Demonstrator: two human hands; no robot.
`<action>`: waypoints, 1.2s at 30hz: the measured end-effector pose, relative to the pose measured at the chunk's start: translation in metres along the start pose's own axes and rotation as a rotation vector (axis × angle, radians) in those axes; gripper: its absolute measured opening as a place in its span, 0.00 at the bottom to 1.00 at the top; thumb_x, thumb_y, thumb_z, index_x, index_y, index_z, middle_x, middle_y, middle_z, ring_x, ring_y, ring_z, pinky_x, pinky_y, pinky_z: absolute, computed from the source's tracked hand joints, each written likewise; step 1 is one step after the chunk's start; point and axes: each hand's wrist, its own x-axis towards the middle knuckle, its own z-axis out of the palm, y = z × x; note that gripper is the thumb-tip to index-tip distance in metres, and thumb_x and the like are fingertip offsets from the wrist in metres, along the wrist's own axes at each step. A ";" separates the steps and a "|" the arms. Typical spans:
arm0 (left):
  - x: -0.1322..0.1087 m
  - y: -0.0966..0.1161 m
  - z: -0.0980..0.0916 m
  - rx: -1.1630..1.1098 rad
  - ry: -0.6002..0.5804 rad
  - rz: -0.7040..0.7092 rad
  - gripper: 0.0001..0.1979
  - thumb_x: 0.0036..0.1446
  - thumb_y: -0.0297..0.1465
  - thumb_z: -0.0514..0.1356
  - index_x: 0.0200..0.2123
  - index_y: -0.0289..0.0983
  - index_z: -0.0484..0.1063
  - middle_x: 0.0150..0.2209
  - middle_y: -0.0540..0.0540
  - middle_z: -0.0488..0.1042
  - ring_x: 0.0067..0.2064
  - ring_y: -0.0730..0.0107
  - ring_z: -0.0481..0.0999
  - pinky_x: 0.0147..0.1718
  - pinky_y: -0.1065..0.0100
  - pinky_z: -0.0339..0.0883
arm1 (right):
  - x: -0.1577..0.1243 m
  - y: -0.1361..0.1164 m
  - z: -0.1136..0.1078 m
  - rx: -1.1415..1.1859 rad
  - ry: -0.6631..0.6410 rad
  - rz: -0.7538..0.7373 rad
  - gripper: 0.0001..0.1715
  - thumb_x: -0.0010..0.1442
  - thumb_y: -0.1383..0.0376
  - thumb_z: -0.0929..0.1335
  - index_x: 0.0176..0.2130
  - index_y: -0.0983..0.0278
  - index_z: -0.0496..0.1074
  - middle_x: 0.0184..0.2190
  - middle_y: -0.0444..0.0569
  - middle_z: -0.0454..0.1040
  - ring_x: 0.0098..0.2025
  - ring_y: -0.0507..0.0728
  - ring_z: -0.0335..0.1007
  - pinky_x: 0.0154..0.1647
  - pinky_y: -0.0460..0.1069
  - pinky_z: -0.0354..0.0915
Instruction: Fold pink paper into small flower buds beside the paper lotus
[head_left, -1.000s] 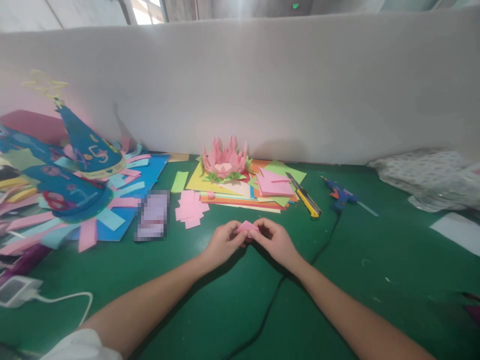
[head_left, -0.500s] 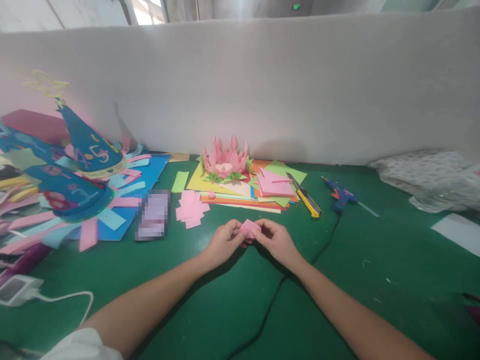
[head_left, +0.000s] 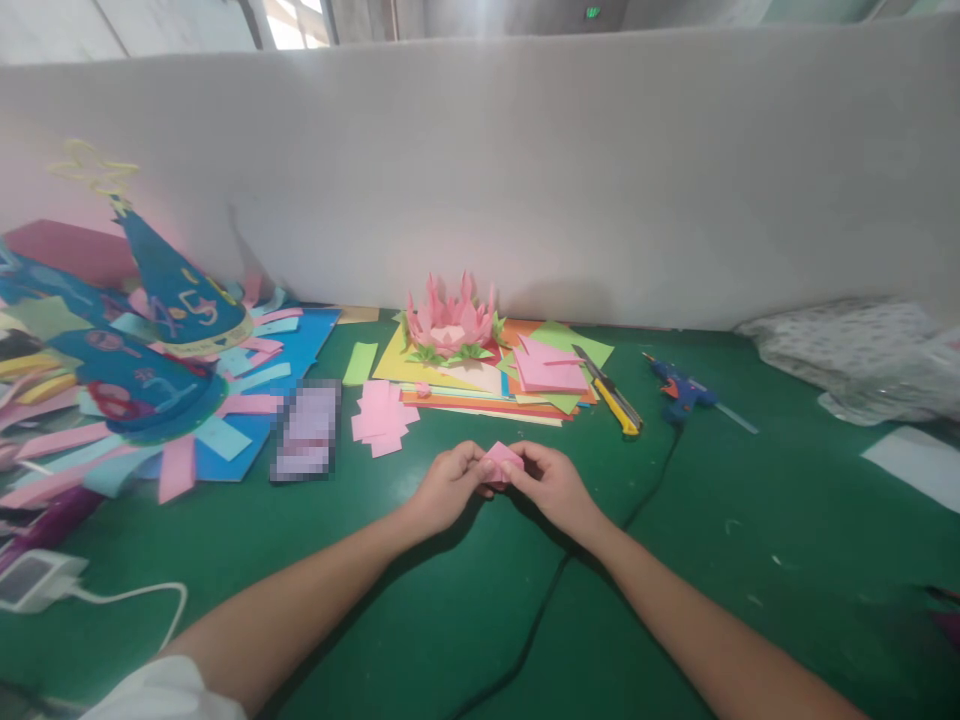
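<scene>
While the left hand (head_left: 450, 484) pinches one side of the folded pink paper (head_left: 503, 457) between thumb and fingers, the right hand (head_left: 553, 482) pinches the other, above the green table (head_left: 390, 630). This paper should be very light and easily creased, so it is probably best held gently by its folded edges. Beyond lie small pink sheets (head_left: 384, 417) and, farther, a paper flower (head_left: 450, 338).

A star-topped blue hat (head_left: 176, 290) stands among pink and blue strips (head_left: 251, 404).
</scene>
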 end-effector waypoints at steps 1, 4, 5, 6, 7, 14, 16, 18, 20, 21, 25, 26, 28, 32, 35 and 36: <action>0.000 0.000 0.000 -0.018 -0.004 -0.006 0.16 0.52 0.42 0.58 0.27 0.33 0.64 0.26 0.48 0.71 0.28 0.74 0.72 0.30 0.68 0.69 | 0.000 0.000 0.000 0.012 -0.006 0.001 0.12 0.56 0.59 0.65 0.32 0.66 0.71 0.26 0.45 0.71 0.27 0.52 0.65 0.29 0.45 0.62; 0.001 -0.002 -0.001 -0.069 -0.023 -0.028 0.17 0.51 0.43 0.58 0.28 0.33 0.63 0.27 0.47 0.72 0.29 0.72 0.73 0.30 0.69 0.69 | 0.000 0.000 0.001 0.056 -0.030 0.005 0.12 0.56 0.59 0.65 0.33 0.65 0.71 0.26 0.44 0.71 0.28 0.52 0.66 0.30 0.46 0.63; 0.001 -0.003 -0.001 -0.083 -0.030 -0.036 0.17 0.51 0.43 0.58 0.28 0.33 0.63 0.27 0.47 0.73 0.30 0.71 0.74 0.29 0.69 0.68 | 0.000 0.000 0.001 0.071 -0.038 0.008 0.12 0.56 0.59 0.65 0.33 0.65 0.71 0.26 0.44 0.71 0.28 0.52 0.66 0.30 0.46 0.63; 0.001 -0.003 -0.001 -0.097 -0.037 -0.041 0.17 0.51 0.43 0.59 0.28 0.33 0.63 0.27 0.47 0.73 0.30 0.71 0.74 0.29 0.69 0.68 | 0.000 0.000 0.001 0.086 -0.047 0.014 0.12 0.56 0.59 0.65 0.34 0.65 0.71 0.26 0.44 0.71 0.28 0.52 0.66 0.30 0.46 0.63; 0.001 -0.003 -0.001 -0.110 -0.041 -0.045 0.17 0.50 0.43 0.59 0.28 0.33 0.63 0.26 0.47 0.73 0.30 0.71 0.74 0.29 0.69 0.68 | 0.000 0.000 0.001 0.099 -0.054 0.019 0.12 0.56 0.58 0.65 0.34 0.65 0.71 0.26 0.44 0.71 0.27 0.52 0.66 0.30 0.46 0.63; 0.001 0.001 -0.002 -0.090 -0.055 -0.053 0.18 0.49 0.43 0.60 0.28 0.33 0.63 0.27 0.46 0.75 0.30 0.71 0.75 0.30 0.68 0.68 | 0.000 0.000 0.000 0.132 -0.050 0.012 0.13 0.56 0.57 0.65 0.33 0.66 0.70 0.25 0.44 0.70 0.27 0.51 0.65 0.29 0.46 0.62; 0.001 0.001 -0.001 -0.049 -0.064 -0.035 0.17 0.49 0.43 0.60 0.31 0.33 0.65 0.28 0.45 0.75 0.31 0.70 0.76 0.32 0.68 0.68 | 0.000 0.000 0.000 0.141 -0.038 0.016 0.13 0.56 0.58 0.65 0.33 0.66 0.70 0.25 0.44 0.70 0.27 0.51 0.65 0.29 0.46 0.62; 0.000 0.000 -0.001 -0.009 -0.067 -0.011 0.16 0.50 0.42 0.59 0.33 0.33 0.66 0.28 0.45 0.75 0.32 0.70 0.75 0.32 0.68 0.68 | 0.000 0.000 0.000 0.168 -0.041 0.018 0.12 0.56 0.58 0.66 0.32 0.66 0.70 0.25 0.44 0.70 0.27 0.51 0.65 0.30 0.46 0.62; 0.000 -0.001 -0.001 0.023 -0.071 0.011 0.15 0.52 0.41 0.58 0.35 0.33 0.67 0.29 0.46 0.74 0.31 0.70 0.75 0.32 0.68 0.68 | -0.001 0.000 0.001 0.193 -0.053 0.020 0.12 0.55 0.58 0.66 0.32 0.66 0.70 0.25 0.44 0.70 0.27 0.52 0.66 0.31 0.47 0.63; 0.000 -0.001 0.000 0.035 -0.075 0.023 0.15 0.53 0.40 0.57 0.35 0.33 0.67 0.29 0.46 0.74 0.31 0.71 0.75 0.31 0.68 0.68 | -0.001 0.000 0.001 0.203 -0.059 0.022 0.12 0.55 0.58 0.67 0.32 0.65 0.70 0.25 0.44 0.70 0.28 0.52 0.66 0.31 0.47 0.63; 0.000 0.000 -0.002 0.080 -0.049 0.086 0.12 0.55 0.38 0.55 0.36 0.35 0.68 0.31 0.47 0.72 0.31 0.73 0.72 0.31 0.70 0.66 | 0.000 -0.001 -0.001 0.210 -0.021 0.007 0.13 0.55 0.57 0.67 0.33 0.65 0.70 0.27 0.45 0.71 0.30 0.52 0.66 0.32 0.47 0.63; 0.001 0.001 -0.003 0.101 -0.030 0.114 0.11 0.55 0.37 0.55 0.36 0.35 0.68 0.31 0.48 0.71 0.32 0.73 0.71 0.32 0.70 0.66 | 0.000 -0.002 -0.002 0.197 0.005 -0.007 0.13 0.56 0.56 0.66 0.33 0.64 0.70 0.28 0.45 0.70 0.31 0.52 0.66 0.33 0.47 0.63; 0.002 0.001 -0.005 0.160 0.016 0.196 0.09 0.55 0.35 0.56 0.35 0.35 0.69 0.34 0.47 0.70 0.36 0.72 0.70 0.36 0.69 0.65 | 0.000 -0.003 -0.003 0.169 0.046 -0.034 0.14 0.57 0.56 0.65 0.32 0.64 0.70 0.29 0.45 0.70 0.32 0.53 0.65 0.35 0.47 0.62; 0.006 -0.001 -0.008 0.219 0.101 0.310 0.06 0.54 0.33 0.58 0.31 0.36 0.69 0.35 0.47 0.66 0.38 0.71 0.67 0.37 0.69 0.63 | 0.000 -0.003 -0.003 0.188 0.037 0.002 0.13 0.55 0.56 0.67 0.34 0.64 0.72 0.30 0.45 0.71 0.32 0.52 0.65 0.34 0.47 0.63; 0.007 -0.003 -0.008 0.083 0.120 0.255 0.08 0.52 0.33 0.59 0.34 0.37 0.65 0.31 0.49 0.65 0.33 0.74 0.66 0.33 0.71 0.63 | 0.000 -0.003 -0.002 0.220 0.032 0.045 0.13 0.53 0.57 0.69 0.34 0.63 0.72 0.30 0.45 0.72 0.31 0.52 0.66 0.34 0.47 0.64; 0.008 -0.004 -0.008 0.035 0.126 0.239 0.10 0.51 0.33 0.60 0.34 0.37 0.63 0.30 0.51 0.64 0.32 0.75 0.66 0.32 0.71 0.63 | 0.000 -0.003 -0.002 0.235 0.027 0.047 0.13 0.52 0.57 0.69 0.34 0.64 0.72 0.30 0.45 0.73 0.32 0.52 0.67 0.35 0.48 0.64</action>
